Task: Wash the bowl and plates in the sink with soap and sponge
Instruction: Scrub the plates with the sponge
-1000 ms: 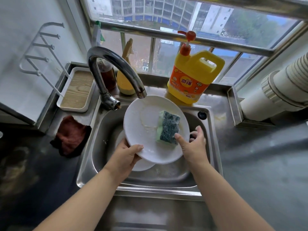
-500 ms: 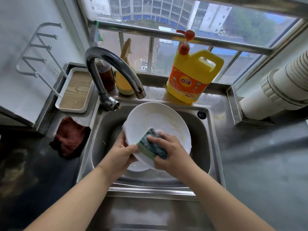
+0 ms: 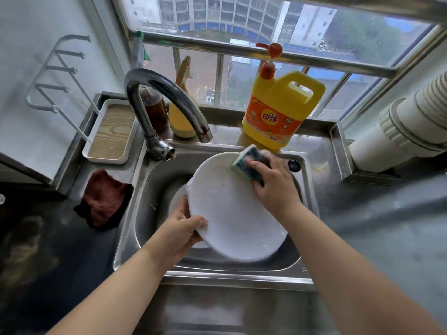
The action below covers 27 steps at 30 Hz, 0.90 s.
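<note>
Over the sink (image 3: pixel 135 209), just below the tap's spout, a white plate (image 3: pixel 232 213) is held tilted, its face turned up toward the camera. The left hand (image 3: pixel 180 234) makes the grip at the plate's lower left rim, thumb laid over the front edge and the fingers hidden behind. The right hand (image 3: pixel 273 182) clenches a green and blue sponge (image 3: pixel 249 159) and presses it against the plate's upper right edge, the part nearest the yellow soap jug (image 3: pixel 278 117), which stands on the ledge behind the sink. Beneath the held plate, more white crockery (image 3: pixel 176 201) lies in the sink, mostly covered; whether it is the bowl or another plate cannot be told.

By its look the plate is stiff glazed ware: fairly heavy for a one-handed hold, breakable, and its wet sheen suggests it is slippery. A thumb-over-rim pinch seems the sensible hold, since the rim gives the only edge to bear on, and the sponge's push at the far edge will tend to lever the plate about that single point. If it slips, it would probably fall onto the crockery below, so a chip is the likely harm. The sponge is soft and should bend round the rim.

The tap (image 3: pixel 167 105) shows no running water. A red cloth (image 3: pixel 104 199) lies on the table left of the sink.
</note>
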Available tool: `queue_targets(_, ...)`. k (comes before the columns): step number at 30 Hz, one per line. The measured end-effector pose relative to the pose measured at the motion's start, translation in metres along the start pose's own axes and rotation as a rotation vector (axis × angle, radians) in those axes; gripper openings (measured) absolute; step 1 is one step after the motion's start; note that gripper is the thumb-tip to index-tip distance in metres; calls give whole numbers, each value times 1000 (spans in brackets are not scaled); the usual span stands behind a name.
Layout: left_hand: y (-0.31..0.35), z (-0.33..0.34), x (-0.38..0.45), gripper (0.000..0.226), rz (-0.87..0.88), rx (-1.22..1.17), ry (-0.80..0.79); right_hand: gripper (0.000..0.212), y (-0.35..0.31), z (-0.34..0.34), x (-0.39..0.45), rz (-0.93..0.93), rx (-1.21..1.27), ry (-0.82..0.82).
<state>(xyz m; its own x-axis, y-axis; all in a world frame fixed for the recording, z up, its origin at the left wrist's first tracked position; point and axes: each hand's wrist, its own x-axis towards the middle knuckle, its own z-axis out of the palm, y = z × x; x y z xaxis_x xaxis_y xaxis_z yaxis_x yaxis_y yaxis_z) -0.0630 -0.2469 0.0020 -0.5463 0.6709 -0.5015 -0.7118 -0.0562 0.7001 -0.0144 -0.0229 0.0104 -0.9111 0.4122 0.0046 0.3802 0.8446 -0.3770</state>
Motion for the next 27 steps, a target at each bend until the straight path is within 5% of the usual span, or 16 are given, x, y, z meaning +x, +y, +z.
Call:
queue_targets(13, -6, 3, 4, 59, 30, -48, 138, 55, -5, -7, -70, 297, -116, -168)
queue_targets(22, 9, 12, 16, 35, 105, -152, 174, 50, -49, 3, -79, 21, 334, -292)
queue_targets(27, 15, 5, 13, 30, 128, -142, 192, 45, -29, -12, -75, -36, 293, -329)
